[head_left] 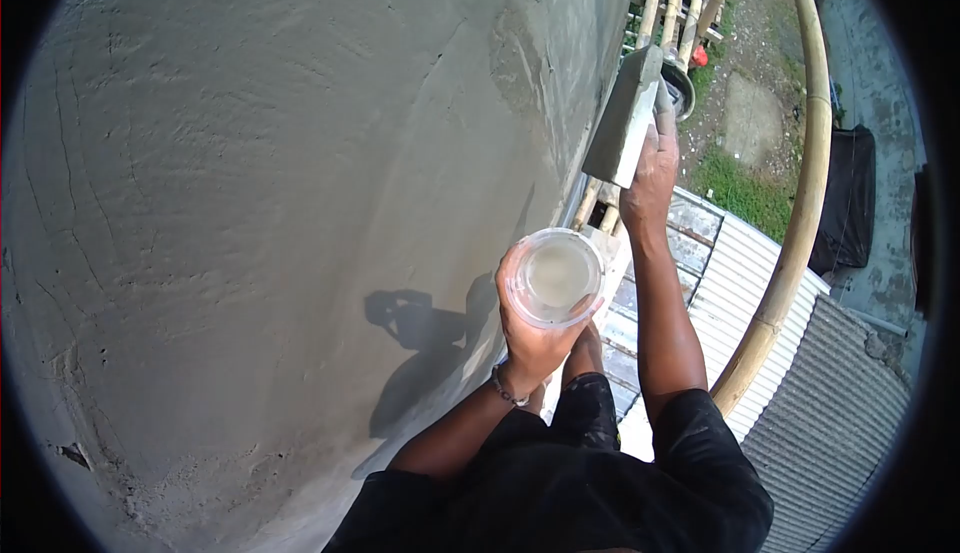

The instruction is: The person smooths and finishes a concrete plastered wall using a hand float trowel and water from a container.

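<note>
My left hand (pixel 535 338) is wrapped round a clear plastic cup (pixel 555 278) with cloudy liquid in it, held upright near the middle of the view. Further up and to the right, my right hand (pixel 652 168) grips a flat rectangular plastering float (pixel 628 118), its broad face turned toward the wall. Grey, wet-looking plaster covers the wall (pixel 300 173) on the left, and neither hand visibly touches it. Part of the right hand's grip is hidden behind the float.
Bamboo poles (pixel 650 11) and a dark bucket (pixel 678 91) stand beyond the float. A curved bamboo pole (pixel 812 143) runs along the right. Corrugated roofing (pixel 740 303) lies below, with grass and ground farther down. My shadow falls on the wall.
</note>
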### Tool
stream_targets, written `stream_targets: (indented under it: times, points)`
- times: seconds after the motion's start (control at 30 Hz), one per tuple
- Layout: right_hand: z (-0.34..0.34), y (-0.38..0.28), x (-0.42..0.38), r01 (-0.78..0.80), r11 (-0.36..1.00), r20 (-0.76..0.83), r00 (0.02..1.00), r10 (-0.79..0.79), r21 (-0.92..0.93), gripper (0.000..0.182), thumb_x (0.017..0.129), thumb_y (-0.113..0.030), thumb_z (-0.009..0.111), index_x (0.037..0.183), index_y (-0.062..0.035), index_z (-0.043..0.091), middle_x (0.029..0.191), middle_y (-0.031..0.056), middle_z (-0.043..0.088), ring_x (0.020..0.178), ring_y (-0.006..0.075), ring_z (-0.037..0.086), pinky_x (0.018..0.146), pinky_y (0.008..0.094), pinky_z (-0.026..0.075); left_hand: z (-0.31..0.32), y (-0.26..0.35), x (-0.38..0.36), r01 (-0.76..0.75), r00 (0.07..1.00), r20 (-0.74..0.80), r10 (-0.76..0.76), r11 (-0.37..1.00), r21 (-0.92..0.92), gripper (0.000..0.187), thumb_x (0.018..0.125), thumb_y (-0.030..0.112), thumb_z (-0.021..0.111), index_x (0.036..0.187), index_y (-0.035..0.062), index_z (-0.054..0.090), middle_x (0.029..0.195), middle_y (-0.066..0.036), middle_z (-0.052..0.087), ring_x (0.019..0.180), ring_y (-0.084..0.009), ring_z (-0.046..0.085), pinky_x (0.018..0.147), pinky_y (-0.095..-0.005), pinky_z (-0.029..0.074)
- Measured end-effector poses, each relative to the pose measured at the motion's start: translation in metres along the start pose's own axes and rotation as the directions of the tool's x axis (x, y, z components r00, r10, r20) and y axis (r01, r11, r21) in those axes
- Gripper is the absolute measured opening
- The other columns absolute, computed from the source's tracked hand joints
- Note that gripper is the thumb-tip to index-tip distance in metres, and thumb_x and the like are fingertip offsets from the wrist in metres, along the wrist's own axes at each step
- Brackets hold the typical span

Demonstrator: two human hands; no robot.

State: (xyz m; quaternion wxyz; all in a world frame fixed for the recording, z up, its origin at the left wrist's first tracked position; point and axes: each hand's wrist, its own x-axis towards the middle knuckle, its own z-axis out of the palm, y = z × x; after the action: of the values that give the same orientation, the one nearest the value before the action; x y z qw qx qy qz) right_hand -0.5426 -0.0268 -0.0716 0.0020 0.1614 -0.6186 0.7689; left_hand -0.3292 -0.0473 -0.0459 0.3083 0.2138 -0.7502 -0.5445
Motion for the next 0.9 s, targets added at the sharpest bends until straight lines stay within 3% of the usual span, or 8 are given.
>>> stream_targets:
  times: [0.1,0.23,0.4,0.5,0.6,0.73,0.83,0.9]
  points:
    - [0.044,-0.036,0.011,0.408,0.865,0.039,0.909,-0.415,-0.292,0.045,0.098,-0.011,0.050,0.143,-0.0066,0.050,0.115,0.0146,0.064,0.102,0.0200,0.061,0.091,0.0323,0.048,-0.020,-0.002,-0.047,0.125,0.989,0.071,-0.128,0.991,0.053,0.096,0.067,0.011,0.089,0.140,-0.0005,0.027,0.138,-0.021,0.042,0.129,-0.0319,0.046,0.110,-0.0453,0.036]
    - [0.086,-0.056,0.019,0.539,0.809,0.050,0.838,-0.543,-0.234,0.069,0.069,0.003,0.056,0.132,-0.0215,0.062,0.083,0.0147,0.053,0.069,0.0347,0.057,0.062,0.0412,0.052,-0.043,-0.003,-0.086,0.079,0.987,0.128,-0.095,0.989,0.123,0.096,0.068,0.012,0.089,0.140,0.0011,0.026,0.136,-0.022,0.044,0.129,-0.0344,0.046,0.115,-0.0486,0.029]
    - [0.092,0.014,0.007,0.295,0.856,0.105,0.955,-0.277,-0.424,0.073,0.066,0.000,0.054,0.134,-0.0265,0.060,0.106,0.0267,0.056,0.076,0.0404,0.062,0.069,0.0475,0.054,-0.046,0.008,-0.092,0.036,0.981,0.182,-0.065,0.987,0.154,0.097,0.068,0.013,0.089,0.140,0.0013,0.026,0.133,-0.021,0.047,0.129,-0.0360,0.047,0.116,-0.0501,0.026]
    - [0.065,0.100,0.006,0.269,0.745,0.093,0.958,-0.269,-0.610,0.070,0.070,0.001,0.053,0.135,-0.0255,0.059,0.104,0.0267,0.057,0.079,0.0432,0.062,0.072,0.0490,0.054,-0.044,0.012,-0.093,0.091,0.972,0.204,-0.119,0.986,0.141,0.097,0.068,0.013,0.089,0.140,0.0012,0.026,0.133,-0.021,0.047,0.127,-0.0353,0.048,0.116,-0.0499,0.027]
    - [0.046,0.096,0.025,0.250,0.708,0.054,0.956,-0.288,-0.661,0.066,0.073,0.000,0.053,0.134,-0.0246,0.060,0.105,0.0259,0.059,0.081,0.0444,0.063,0.074,0.0497,0.053,-0.048,0.008,-0.101,0.072,0.948,0.291,-0.127,0.979,0.191,0.103,0.068,0.017,0.089,0.142,-0.0001,0.019,0.141,-0.027,0.038,0.136,-0.0383,0.040,0.115,-0.0521,0.027]
    - [0.060,-0.022,0.046,0.453,0.831,0.105,0.890,-0.444,-0.323,0.067,0.070,-0.002,0.058,0.134,-0.0238,0.060,0.098,0.0194,0.057,0.074,0.0365,0.063,0.068,0.0431,0.056,-0.046,0.012,-0.101,0.121,0.960,0.231,-0.157,0.979,0.161,0.095,0.069,0.012,0.088,0.140,0.0008,0.025,0.134,-0.022,0.045,0.127,-0.0347,0.048,0.114,-0.0495,0.028]
    - [0.087,-0.038,0.024,0.677,0.681,0.274,0.736,-0.619,-0.280,0.071,0.067,0.000,0.059,0.134,-0.0237,0.060,0.097,0.0168,0.056,0.070,0.0333,0.061,0.065,0.0405,0.056,-0.049,0.009,-0.101,0.114,0.958,0.243,-0.155,0.978,0.175,0.093,0.070,0.011,0.086,0.140,0.0006,0.025,0.134,-0.022,0.044,0.127,-0.0349,0.048,0.114,-0.0495,0.029]
    - [0.091,0.003,0.012,0.617,0.731,0.244,0.787,-0.567,-0.292,0.072,0.067,0.000,0.059,0.135,-0.0236,0.059,0.098,0.0168,0.056,0.072,0.0342,0.062,0.064,0.0410,0.056,-0.050,0.005,-0.104,0.118,0.969,0.199,-0.147,0.982,0.150,0.092,0.071,0.009,0.085,0.140,0.0003,0.025,0.135,-0.024,0.044,0.128,-0.0356,0.047,0.113,-0.0493,0.030]
